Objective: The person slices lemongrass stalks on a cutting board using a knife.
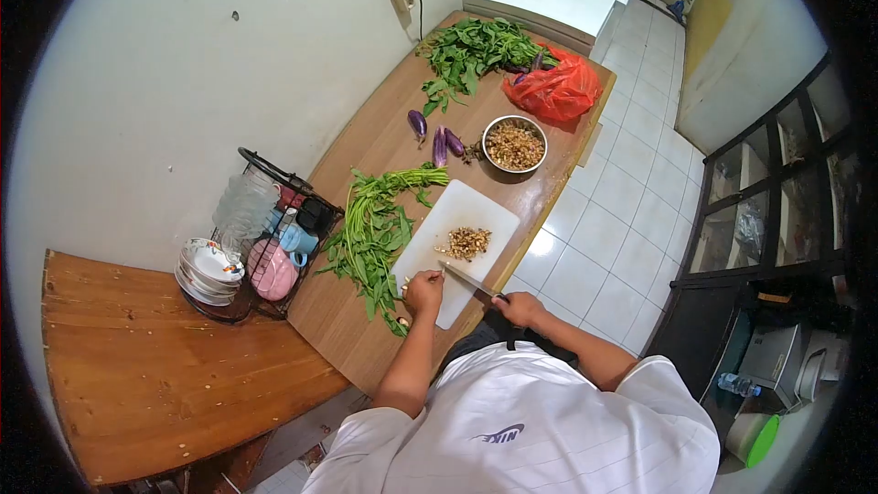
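My right hand (519,308) is closed around the handle of a kitchen knife (471,279), whose blade points left over the white cutting board (494,210). By the blade's tip, my left hand (424,293) has its fingers curled together at the board's left side; whatever they pinch is too small to make out. A pile of chopped brown-and-white pieces (465,242) lies on the board beyond the knife. Behind the board stands a metal bowl (487,157) holding similar chopped pieces (515,144). Long-stemmed leafy greens (366,229) lie along the board's left side.
Purple eggplants (440,148) rest on the wooden table (357,146). At its far end are more leafy greens (476,50) and a red plastic bag (558,87). A dish rack (334,210) with stacked bowls (208,270) stands left. The tiled floor (594,247) runs along the right.
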Demonstrator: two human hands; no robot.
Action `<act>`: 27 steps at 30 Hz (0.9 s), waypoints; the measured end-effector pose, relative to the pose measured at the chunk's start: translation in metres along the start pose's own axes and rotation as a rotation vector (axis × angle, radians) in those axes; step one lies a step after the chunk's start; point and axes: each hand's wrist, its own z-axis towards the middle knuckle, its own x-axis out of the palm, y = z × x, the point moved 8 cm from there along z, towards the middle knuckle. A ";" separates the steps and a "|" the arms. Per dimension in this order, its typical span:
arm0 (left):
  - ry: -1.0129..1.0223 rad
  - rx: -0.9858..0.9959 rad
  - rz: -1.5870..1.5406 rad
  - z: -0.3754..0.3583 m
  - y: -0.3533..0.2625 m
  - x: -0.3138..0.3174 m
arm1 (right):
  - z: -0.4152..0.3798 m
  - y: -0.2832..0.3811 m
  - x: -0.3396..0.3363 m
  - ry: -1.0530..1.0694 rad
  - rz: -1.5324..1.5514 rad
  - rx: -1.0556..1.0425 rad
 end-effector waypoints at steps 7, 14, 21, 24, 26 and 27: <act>-0.021 0.048 0.036 -0.003 -0.005 -0.002 | -0.016 -0.019 0.008 0.078 0.063 0.029; -0.050 0.052 0.041 -0.002 -0.002 -0.002 | -0.010 -0.004 0.011 0.077 0.023 -0.017; -0.050 0.065 0.034 0.001 0.001 0.001 | -0.007 0.007 0.004 0.051 -0.007 -0.036; -0.053 0.039 0.044 0.001 0.003 0.001 | -0.007 0.010 0.002 0.100 -0.015 -0.018; -0.064 0.084 0.039 0.000 -0.001 0.001 | -0.009 0.013 0.000 0.088 0.044 -0.011; -0.065 0.083 0.038 -0.001 -0.003 -0.001 | -0.007 0.008 0.003 0.089 0.044 -0.012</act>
